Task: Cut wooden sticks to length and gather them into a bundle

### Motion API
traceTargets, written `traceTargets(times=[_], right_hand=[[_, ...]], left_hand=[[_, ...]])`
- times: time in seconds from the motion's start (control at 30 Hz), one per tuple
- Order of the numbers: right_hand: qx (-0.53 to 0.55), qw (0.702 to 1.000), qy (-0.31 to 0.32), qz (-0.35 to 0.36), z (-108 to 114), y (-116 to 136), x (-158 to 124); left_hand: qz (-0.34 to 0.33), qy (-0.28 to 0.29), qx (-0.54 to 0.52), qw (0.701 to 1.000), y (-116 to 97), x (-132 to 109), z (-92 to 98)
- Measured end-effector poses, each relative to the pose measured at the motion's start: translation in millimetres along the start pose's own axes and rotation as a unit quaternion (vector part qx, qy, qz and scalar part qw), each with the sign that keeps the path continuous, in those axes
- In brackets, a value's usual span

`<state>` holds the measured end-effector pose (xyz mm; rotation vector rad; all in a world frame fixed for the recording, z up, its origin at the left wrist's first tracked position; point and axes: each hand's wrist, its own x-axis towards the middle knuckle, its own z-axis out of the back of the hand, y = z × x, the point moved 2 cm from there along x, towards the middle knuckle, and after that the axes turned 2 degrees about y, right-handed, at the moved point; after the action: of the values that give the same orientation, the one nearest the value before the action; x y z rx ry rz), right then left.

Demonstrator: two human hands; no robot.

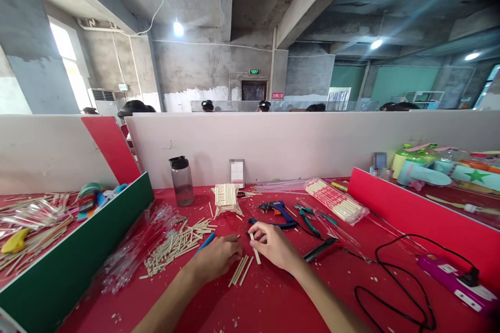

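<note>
My right hand [273, 243] pinches a short wooden stick [257, 256] between thumb and fingers, slanting down towards the red tabletop. My left hand [223, 251] rests low over the table with its fingers curled; whether anything is inside them is hidden. Just below and between the hands lie several cut sticks [236, 272], roughly side by side. Beside the left wrist a blue pen-like object [207, 242] sticks out. A small model built of sticks [226, 199] stands upright beyond the hands. Past my right hand lies a blue glue gun [279, 212] with an orange trigger.
A pile of cut sticks [177, 245] and clear plastic wrapping [135, 244] lie left. A bottle [182, 182] stands behind. Pliers [308, 220], a black-and-red tool [321, 250], packed sticks [336, 201] and a corded purple power strip [455, 283] are right. Green [84, 244] and red dividers [422, 213] flank the space.
</note>
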<state>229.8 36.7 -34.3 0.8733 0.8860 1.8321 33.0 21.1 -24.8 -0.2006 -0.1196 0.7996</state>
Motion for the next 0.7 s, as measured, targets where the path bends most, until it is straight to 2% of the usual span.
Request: traceTargets(times=[0.2,0.37,0.43,0.57,0.63,0.7], right_hand=[[0.000,1.000,-0.001,0.000,0.6,2.2,0.1],[0.002,1.000,0.000,-0.002,1.3,2.7,-1.2],[-0.001,1.000,-0.001,-0.003,1.7,3.2,-1.7],[-0.016,1.000,0.003,-0.007,2.4,4.0,-2.3],[-0.035,0.999,0.014,-0.010,2.6,4.2,-3.4],[-0.061,0.998,0.029,-0.011,2.2,4.8,-5.3]], left_hand=[[0.050,-0.011,-0.006,0.999,-1.9,-0.3,2.7],[0.067,-0.032,-0.030,0.997,7.4,-10.2,17.2],[0.039,0.005,-0.069,0.997,9.2,-16.2,24.4],[-0.010,0.126,-0.136,0.983,7.7,-24.2,31.5],[-0.006,0.152,-0.140,0.978,6.8,-24.7,31.4],[0.005,0.155,-0.137,0.978,5.7,-23.8,30.2]])
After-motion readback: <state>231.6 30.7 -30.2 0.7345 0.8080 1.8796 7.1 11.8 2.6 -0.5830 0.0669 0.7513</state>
